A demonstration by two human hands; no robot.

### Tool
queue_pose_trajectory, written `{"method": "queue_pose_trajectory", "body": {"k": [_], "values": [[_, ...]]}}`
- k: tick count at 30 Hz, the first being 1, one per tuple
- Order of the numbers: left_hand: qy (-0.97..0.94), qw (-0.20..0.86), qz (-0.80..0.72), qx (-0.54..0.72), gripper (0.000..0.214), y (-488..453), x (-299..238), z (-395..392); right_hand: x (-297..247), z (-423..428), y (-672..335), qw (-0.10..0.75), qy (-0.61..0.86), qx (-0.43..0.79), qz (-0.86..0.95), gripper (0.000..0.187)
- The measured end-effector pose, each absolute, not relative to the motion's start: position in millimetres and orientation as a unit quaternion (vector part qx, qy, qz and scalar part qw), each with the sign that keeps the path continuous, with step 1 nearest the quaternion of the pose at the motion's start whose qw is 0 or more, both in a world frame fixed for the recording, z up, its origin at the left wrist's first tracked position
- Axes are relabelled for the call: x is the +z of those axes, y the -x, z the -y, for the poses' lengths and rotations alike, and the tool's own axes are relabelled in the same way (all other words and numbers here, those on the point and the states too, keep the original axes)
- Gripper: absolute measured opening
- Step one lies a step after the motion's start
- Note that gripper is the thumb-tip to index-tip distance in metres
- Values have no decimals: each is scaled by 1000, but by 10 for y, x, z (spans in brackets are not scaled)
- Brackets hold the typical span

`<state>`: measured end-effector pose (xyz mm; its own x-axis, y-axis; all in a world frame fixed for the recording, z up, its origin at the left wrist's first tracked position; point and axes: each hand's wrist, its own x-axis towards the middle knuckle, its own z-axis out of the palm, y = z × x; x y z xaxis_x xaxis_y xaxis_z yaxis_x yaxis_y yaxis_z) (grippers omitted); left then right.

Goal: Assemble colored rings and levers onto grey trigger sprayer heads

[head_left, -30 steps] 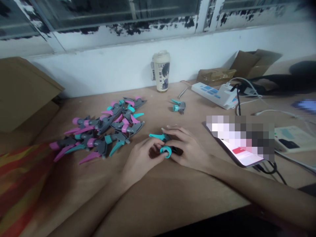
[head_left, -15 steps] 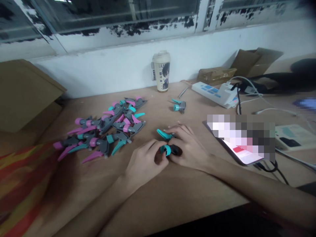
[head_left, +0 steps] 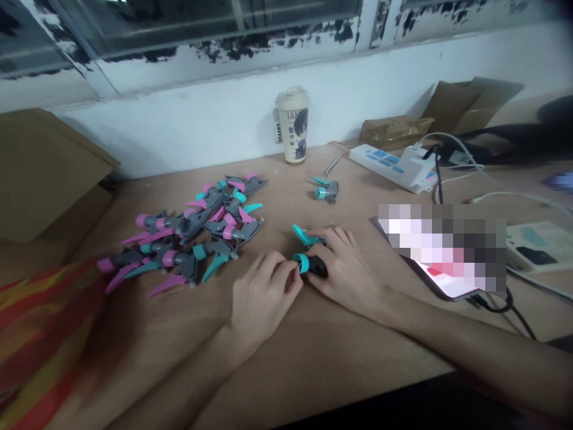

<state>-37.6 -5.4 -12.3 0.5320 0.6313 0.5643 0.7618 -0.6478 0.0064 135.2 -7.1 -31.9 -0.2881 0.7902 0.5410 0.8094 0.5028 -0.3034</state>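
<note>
Both my hands meet over the wooden table (head_left: 313,358) on one small spray nozzle (head_left: 308,255), a dark body with a teal collar and a teal trigger pointing up and left. My right hand (head_left: 342,272) wraps the body from the right. My left hand (head_left: 264,292) pinches the teal collar with thumb and fingertips. A pile of several grey nozzles with pink and teal parts (head_left: 192,233) lies to the left of my hands. One more teal nozzle (head_left: 326,191) lies alone farther back.
A lidded paper cup (head_left: 292,125) stands by the wall. A white power strip (head_left: 394,167) with cables lies at the back right, a lit phone (head_left: 441,278) to the right. Cardboard boxes (head_left: 45,167) sit at the left, red-yellow cloth (head_left: 36,340) at the lower left.
The nozzle has turned in my hands, its teal trigger swinging from pointing left to up. My left fingers have closed onto the teal collar. The view shifted slightly.
</note>
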Motion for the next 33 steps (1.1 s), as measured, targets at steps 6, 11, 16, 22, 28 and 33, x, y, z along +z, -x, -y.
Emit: {"method": "queue_pose_trajectory", "body": {"k": [6,11,16,22,28,33], "values": [[866,133,409,-254,13,320,-120,28,-291,63,-1334,320,520,-16,792,12],[849,142,427,-278,11,435,-99,-111,-274,58,-1416,321,555,-31,767,11],[809,-112,457,-352,11,553,-91,-240,-326,38,-1506,336,557,-11,759,13],[739,-402,426,-333,15,427,-103,-113,-388,35,-1480,366,511,53,776,16],[730,-397,442,-337,14,426,-118,-104,-361,66,-1460,383,487,112,777,17],[721,-414,447,-330,16,436,-104,-129,-344,63,-1464,378,488,110,779,18]]}}
